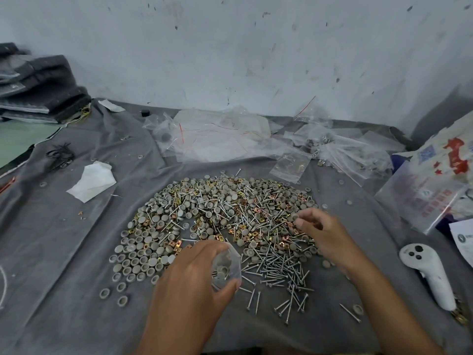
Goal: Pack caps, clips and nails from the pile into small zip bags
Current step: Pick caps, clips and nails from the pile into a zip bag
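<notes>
Grey cloth point(64, 252) spreading bare to the left of the pile point(217, 221), wall point(230, 60) closing the far edge, white controller point(427, 272) lying at right. Grey caps, brass clips and steel nails point(276, 272) lying mixed mid-cloth. Left hand point(189, 285) gripping a small clear bag point(226, 267), caps showing inside. Right hand point(320, 231) curling over the pile's right side, fingertips pinching; which piece, cannot tell. Empty and filled bags point(220, 137) lying heaped behind.

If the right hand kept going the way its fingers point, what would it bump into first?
Probably the mixed pile of caps, clips and nails: the right hand points left over it, fingertips seemingly already at the pieces, though depth is unclear.
</notes>
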